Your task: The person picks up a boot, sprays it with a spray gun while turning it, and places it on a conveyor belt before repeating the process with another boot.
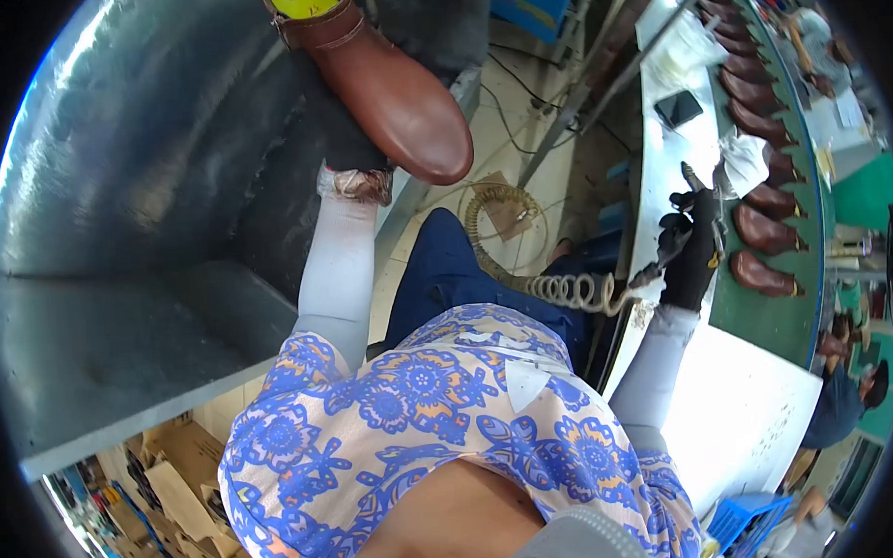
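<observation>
A brown leather boot (396, 99) with a yellow piece inside its opening is held up at the top, toe pointing down and right. My left hand (338, 130), in a black glove, grips it from below; the boot hides most of the fingers. My right hand (697, 255), also black-gloved, is wrapped around a dark spray gun (672, 230) above the white bench. A coiled air hose (577, 292) runs to the gun. Just beyond that hand lies a crumpled white bag (745, 166).
A dark metal booth (148, 181) surrounds the left side. At right, several brown shoe uppers (764, 230) line a green conveyor (753, 317). A phone (679, 109) rests on the white bench (664, 158). Other people sit beyond. Cardboard boxes (179, 495) stand at lower left.
</observation>
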{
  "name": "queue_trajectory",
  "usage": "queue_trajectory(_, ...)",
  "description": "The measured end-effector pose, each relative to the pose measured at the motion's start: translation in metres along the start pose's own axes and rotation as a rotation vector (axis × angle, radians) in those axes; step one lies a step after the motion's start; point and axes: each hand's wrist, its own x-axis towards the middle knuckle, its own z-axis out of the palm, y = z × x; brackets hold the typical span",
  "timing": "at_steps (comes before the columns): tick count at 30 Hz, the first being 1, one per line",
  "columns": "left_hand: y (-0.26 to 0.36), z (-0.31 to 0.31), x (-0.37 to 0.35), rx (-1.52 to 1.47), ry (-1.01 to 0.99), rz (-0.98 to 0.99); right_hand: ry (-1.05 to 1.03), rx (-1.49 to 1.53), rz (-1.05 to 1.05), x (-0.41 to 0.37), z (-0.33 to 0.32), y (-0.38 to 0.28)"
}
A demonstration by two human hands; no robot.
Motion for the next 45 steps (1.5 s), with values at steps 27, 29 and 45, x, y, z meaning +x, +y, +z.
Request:
queue_trajectory(27, -0.229, 0.082, -0.126, 0.084, -0.471, -1.110, 0.789, -0.190, -0.115, 0.026, -0.105, 0.129)
queue_trajectory(29, -0.231, 0.136, -0.155, 0.737, -0.478, -0.696, 0.673, -0.132, -0.190, -0.017, -0.098, 0.083)
queue_trajectory(45, -0.309, 0.177, -0.231, 0.365, -0.947, -1.376, 1.134, -1.007, 0.064, -0.090, -0.421, 0.060)
